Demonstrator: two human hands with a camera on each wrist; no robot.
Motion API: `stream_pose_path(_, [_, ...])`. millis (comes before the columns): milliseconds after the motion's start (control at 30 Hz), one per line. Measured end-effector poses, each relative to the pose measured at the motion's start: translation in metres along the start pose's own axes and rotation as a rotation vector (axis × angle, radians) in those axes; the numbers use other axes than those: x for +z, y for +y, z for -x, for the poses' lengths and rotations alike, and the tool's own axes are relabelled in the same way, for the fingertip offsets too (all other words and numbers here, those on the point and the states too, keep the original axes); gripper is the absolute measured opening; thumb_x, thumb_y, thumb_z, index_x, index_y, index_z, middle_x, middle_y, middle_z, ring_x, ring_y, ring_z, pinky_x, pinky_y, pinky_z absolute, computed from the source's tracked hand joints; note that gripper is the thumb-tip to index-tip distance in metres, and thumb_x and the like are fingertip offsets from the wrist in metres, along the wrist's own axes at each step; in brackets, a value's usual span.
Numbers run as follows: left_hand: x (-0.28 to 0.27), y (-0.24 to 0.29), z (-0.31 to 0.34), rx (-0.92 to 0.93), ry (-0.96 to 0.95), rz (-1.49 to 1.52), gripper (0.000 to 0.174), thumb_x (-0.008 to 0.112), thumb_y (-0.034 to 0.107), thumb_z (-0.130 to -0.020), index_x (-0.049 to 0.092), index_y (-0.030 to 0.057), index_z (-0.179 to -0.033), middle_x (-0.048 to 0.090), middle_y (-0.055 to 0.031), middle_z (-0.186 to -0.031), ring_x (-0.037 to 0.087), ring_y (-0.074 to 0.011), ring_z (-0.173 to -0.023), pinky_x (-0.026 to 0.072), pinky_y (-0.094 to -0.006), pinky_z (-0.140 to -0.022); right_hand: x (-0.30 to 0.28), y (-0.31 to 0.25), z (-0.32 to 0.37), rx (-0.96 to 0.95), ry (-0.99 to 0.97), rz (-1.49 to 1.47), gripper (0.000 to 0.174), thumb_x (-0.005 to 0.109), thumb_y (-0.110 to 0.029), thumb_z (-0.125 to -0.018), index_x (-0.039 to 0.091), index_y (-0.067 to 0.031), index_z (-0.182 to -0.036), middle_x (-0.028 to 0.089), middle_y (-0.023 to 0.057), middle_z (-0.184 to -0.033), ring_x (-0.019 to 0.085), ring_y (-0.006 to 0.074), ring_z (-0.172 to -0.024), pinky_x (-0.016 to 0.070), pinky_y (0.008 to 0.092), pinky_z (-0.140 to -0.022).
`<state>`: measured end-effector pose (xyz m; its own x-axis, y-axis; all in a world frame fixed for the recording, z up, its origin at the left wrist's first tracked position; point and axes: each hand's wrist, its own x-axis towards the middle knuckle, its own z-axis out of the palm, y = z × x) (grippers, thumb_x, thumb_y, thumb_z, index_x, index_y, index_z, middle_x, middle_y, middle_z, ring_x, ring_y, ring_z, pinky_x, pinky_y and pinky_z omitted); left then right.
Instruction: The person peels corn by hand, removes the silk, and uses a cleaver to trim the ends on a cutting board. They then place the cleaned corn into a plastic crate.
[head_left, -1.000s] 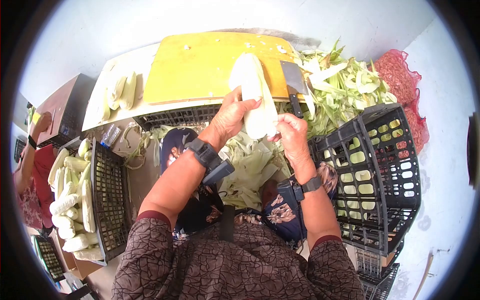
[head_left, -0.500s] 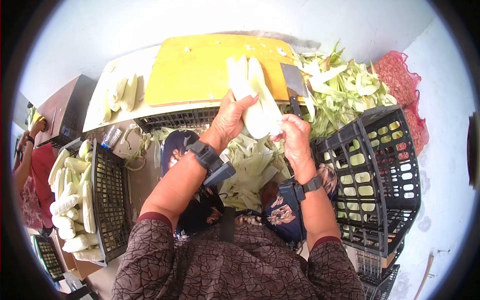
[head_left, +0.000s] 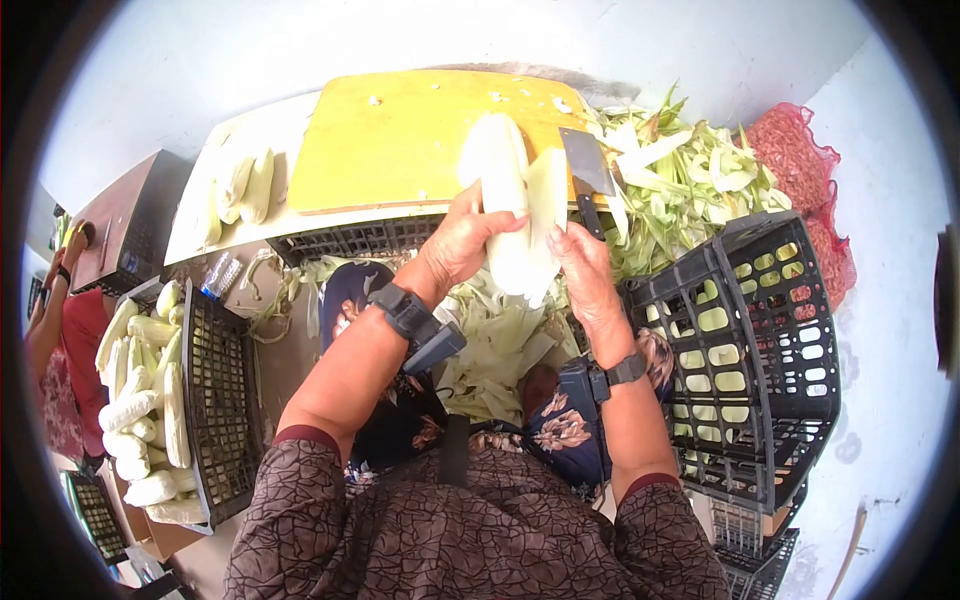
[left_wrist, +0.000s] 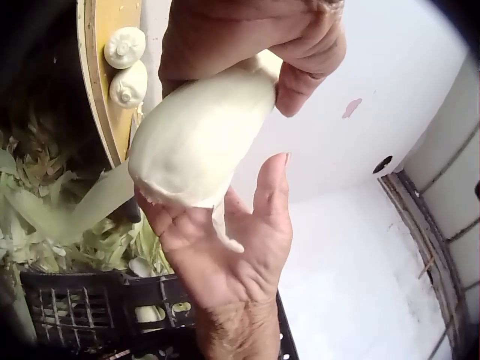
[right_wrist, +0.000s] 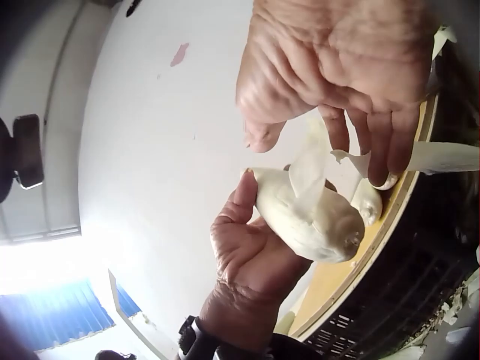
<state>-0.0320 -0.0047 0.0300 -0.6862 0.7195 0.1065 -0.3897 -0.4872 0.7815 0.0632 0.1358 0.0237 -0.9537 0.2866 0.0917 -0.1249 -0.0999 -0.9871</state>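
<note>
The yellow board [head_left: 380,150] has open room above its left; cleaver [head_left: 587,160] and black crate [head_left: 683,268] bound the right hand [head_left: 588,275].

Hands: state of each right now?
Left hand: closed round a corn ear.
Right hand: open, fingers at a husk strip; any grip on it can't be told.

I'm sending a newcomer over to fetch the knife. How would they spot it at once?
Find the big yellow board. At its right end, beside the heap of pale green husks, lies the knife. Its broad, flat grey blade and black handle set it apart from those leafy strips.
</note>
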Motion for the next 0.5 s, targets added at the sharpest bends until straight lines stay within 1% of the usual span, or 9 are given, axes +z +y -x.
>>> stream_pose_path(33, [0.003, 0.000, 0.003, -0.025, -0.059, -0.035, 0.045, 0.061, 0.004, -0.074, 0.044, -0.0003, -0.115, 0.053, -0.0090, -0.103, 0.052, -0.0186, -0.099, 0.0417, -0.0323, -0.088, 0.000, 0.001, 0.000, 0.001, 0.001, 0.000, 0.032, 0.060, -0.026, -0.085, 0.060, 0.0040, -0.097, 0.059, 0.0025, -0.084, 0.052, 0.0074, -0.075, 0.0428, 0.0206, -0.068])
stream_pose_path(67, [0.006, 0.001, 0.005, -0.002, -0.102, -0.080, 0.047, 0.064, 0.005, -0.072, 0.045, 0.0002, -0.115, 0.053, -0.0068, -0.102, 0.051, -0.0161, -0.098, 0.0408, -0.0301, -0.088, -0.001, 0.003, -0.002, 0.002, 0.018, -0.007, 0.030, 0.060, -0.023, -0.085, 0.060, 0.0037, -0.097, 0.060, 0.0025, -0.084, 0.053, 0.0077, -0.075, 0.0432, 0.0208, -0.068])
stream_pose_path(133, [0.003, -0.004, 0.004, -0.017, -0.122, -0.152, 0.048, 0.065, 0.005, -0.072, 0.045, 0.0010, -0.116, 0.053, -0.0058, -0.103, 0.051, -0.0152, -0.098, 0.0408, -0.0297, -0.088, -0.002, 0.007, -0.004, 0.004, 0.037, -0.014, 0.027, 0.060, -0.021, -0.084, 0.060, 0.0035, -0.097, 0.060, 0.0026, -0.084, 0.053, 0.0081, -0.074, 0.0436, 0.0210, -0.067])
stream_pose_path(167, [0.002, -0.007, 0.003, -0.030, -0.143, -0.224, 0.050, 0.066, 0.005, -0.071, 0.046, 0.0018, -0.116, 0.053, -0.0048, -0.103, 0.050, -0.0142, -0.097, 0.0407, -0.0292, -0.087, -0.002, 0.009, -0.005, 0.008, 0.079, -0.070, 0.024, 0.060, -0.017, -0.084, 0.060, 0.0035, -0.097, 0.061, 0.0032, -0.084, 0.054, 0.0084, -0.074, 0.0439, 0.0214, -0.067])
stream_pose_path(200, [0.002, -0.009, 0.003, -0.039, -0.165, -0.214, 0.051, 0.067, 0.006, -0.071, 0.045, 0.0031, -0.117, 0.054, -0.0034, -0.102, 0.050, -0.0126, -0.097, 0.0400, -0.0280, -0.088, -0.002, 0.011, -0.005, 0.012, 0.121, -0.126, 0.022, 0.060, -0.014, -0.084, 0.060, 0.0035, -0.097, 0.061, 0.0038, -0.085, 0.055, 0.0087, -0.074, 0.0442, 0.0218, -0.066])
stream_pose_path(233, [0.003, -0.009, 0.003, -0.040, -0.166, -0.213, 0.051, 0.067, 0.006, -0.071, 0.045, 0.0031, -0.117, 0.054, -0.0034, -0.102, 0.050, -0.0126, -0.097, 0.0400, -0.0280, -0.088, -0.003, 0.011, -0.005, 0.012, 0.123, -0.126, 0.022, 0.060, -0.014, -0.084, 0.060, 0.0035, -0.097, 0.061, 0.0038, -0.085, 0.055, 0.0087, -0.074, 0.0442, 0.0218, -0.066])
stream_pose_path(333, [0.006, -0.008, 0.003, -0.022, -0.163, -0.299, 0.050, 0.067, 0.007, -0.072, 0.045, 0.0035, -0.117, 0.054, -0.0031, -0.101, 0.049, -0.0122, -0.096, 0.0391, -0.0272, -0.088, -0.007, 0.014, -0.006, 0.022, 0.201, -0.159, 0.018, 0.057, -0.007, -0.082, 0.060, 0.0048, -0.096, 0.062, 0.0058, -0.086, 0.056, 0.0094, -0.075, 0.0453, 0.0231, -0.067])
stream_pose_path(400, [0.007, -0.008, 0.004, 0.099, -0.103, -0.502, 0.048, 0.068, 0.008, -0.073, 0.046, 0.0029, -0.115, 0.054, -0.0032, -0.100, 0.049, -0.0125, -0.095, 0.0387, -0.0271, -0.088, -0.011, 0.016, -0.008, 0.014, 0.261, -0.177, 0.019, 0.058, -0.005, -0.081, 0.058, 0.0057, -0.097, 0.063, 0.0086, -0.089, 0.059, 0.0144, -0.078, 0.0472, 0.0265, -0.072])
stream_pose_path(500, [0.004, -0.007, 0.002, 0.078, -0.061, -0.486, 0.046, 0.067, 0.010, -0.074, 0.046, 0.0027, -0.114, 0.054, -0.0038, -0.101, 0.049, -0.0132, -0.095, 0.0386, -0.0275, -0.087, -0.011, 0.011, -0.007, -0.033, 0.297, -0.228, 0.020, 0.056, -0.002, -0.080, 0.058, 0.0068, -0.098, 0.063, 0.0098, -0.090, 0.060, 0.0161, -0.078, 0.0476, 0.0275, -0.072])
